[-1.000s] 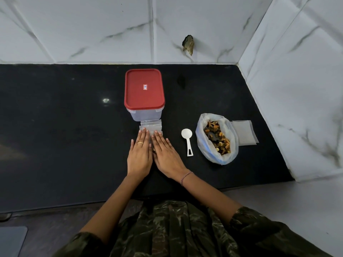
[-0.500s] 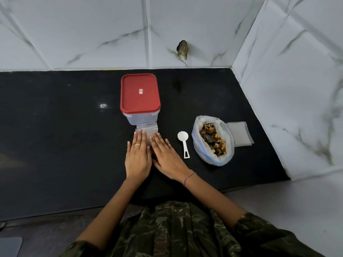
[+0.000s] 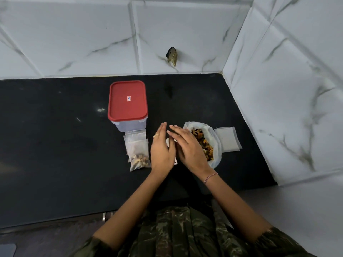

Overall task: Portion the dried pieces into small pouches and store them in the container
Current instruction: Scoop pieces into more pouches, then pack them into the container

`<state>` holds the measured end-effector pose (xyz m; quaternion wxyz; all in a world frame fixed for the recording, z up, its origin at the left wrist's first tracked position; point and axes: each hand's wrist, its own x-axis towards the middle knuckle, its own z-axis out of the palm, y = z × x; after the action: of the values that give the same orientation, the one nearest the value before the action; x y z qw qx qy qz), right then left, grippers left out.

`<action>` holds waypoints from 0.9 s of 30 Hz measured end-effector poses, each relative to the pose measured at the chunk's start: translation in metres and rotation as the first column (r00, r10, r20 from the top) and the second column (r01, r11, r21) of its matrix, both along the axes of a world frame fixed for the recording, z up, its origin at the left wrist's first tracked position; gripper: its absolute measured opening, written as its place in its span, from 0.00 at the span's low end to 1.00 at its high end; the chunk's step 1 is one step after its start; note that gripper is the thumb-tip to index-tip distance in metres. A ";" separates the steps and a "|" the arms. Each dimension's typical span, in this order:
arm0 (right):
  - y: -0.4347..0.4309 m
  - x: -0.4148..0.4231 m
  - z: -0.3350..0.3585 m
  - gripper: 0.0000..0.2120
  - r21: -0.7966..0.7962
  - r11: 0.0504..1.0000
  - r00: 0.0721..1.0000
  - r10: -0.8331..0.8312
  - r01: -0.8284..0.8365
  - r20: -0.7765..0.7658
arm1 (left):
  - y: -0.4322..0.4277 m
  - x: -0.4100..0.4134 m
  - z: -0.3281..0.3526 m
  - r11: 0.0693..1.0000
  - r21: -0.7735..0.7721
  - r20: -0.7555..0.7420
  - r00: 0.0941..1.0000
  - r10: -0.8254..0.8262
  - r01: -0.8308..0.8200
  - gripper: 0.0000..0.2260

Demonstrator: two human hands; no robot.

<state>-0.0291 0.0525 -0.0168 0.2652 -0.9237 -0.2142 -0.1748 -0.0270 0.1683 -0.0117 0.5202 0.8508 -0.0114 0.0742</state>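
From the head camera I look down on a black desk (image 3: 55,145) set into a corner of white marble-look tiles. Toward the back stands a clear plastic container (image 3: 130,125) with its red lid (image 3: 128,101) closed. Touching its near side are small clear pouches (image 3: 137,151), lying flat and overlapping; the nearest one shows dried pieces gathered at its lower end.

My left hand (image 3: 162,149) and right hand (image 3: 189,147) are side by side just right of the pouches, both flat with the fingers (image 3: 161,130) straight and together, loose and gripping nothing. The left hand wears a ring; the right wrist carries a thin bracelet (image 3: 210,178). Between and under the two hands I see bits of a white plastic spoon (image 3: 175,161), mostly hidden; I cannot tell whether either hand touches it.

Just right of the right hand sits an open white plastic bag (image 3: 217,141), its rim rolled down, holding the bulk of the dried pieces (image 3: 204,143), brown and orange. The right hand partly covers its left edge. Beside the bag on the right lies a flat stack of empty pouches (image 3: 227,140). A small dark chipped spot (image 3: 172,55) marks the back wall.
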 end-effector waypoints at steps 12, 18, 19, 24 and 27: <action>-0.126 0.003 0.000 0.14 0.252 0.802 0.840 -0.504 0.542 -0.203 | -0.132 0.007 0.009 0.873 -0.485 -0.567 0.746 -0.348 0.038 0.16; -0.168 0.019 -0.017 0.17 0.004 0.736 0.646 -0.593 0.677 -0.480 | -0.170 0.015 -0.002 0.796 -0.600 -0.665 0.601 -0.443 -0.076 0.16; -0.170 0.020 -0.018 0.17 -0.022 0.737 0.628 -0.591 0.675 -0.506 | -0.174 0.017 -0.003 0.798 -0.598 -0.666 0.600 -0.443 -0.074 0.16; -0.172 0.022 -0.023 0.17 -0.132 0.748 0.567 -0.594 0.650 -0.571 | -0.184 0.019 -0.001 0.816 -0.573 -0.693 0.574 -0.436 -0.071 0.19; -0.173 0.024 -0.025 0.17 -0.116 0.736 0.550 -0.591 0.667 -0.590 | -0.187 0.018 0.000 0.812 -0.577 -0.697 0.569 -0.437 -0.083 0.20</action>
<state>-0.0052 -0.1207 -0.0420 0.2931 -0.9261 0.2360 0.0258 -0.0095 -0.0191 -0.0116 0.6934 0.5954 0.1572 -0.3741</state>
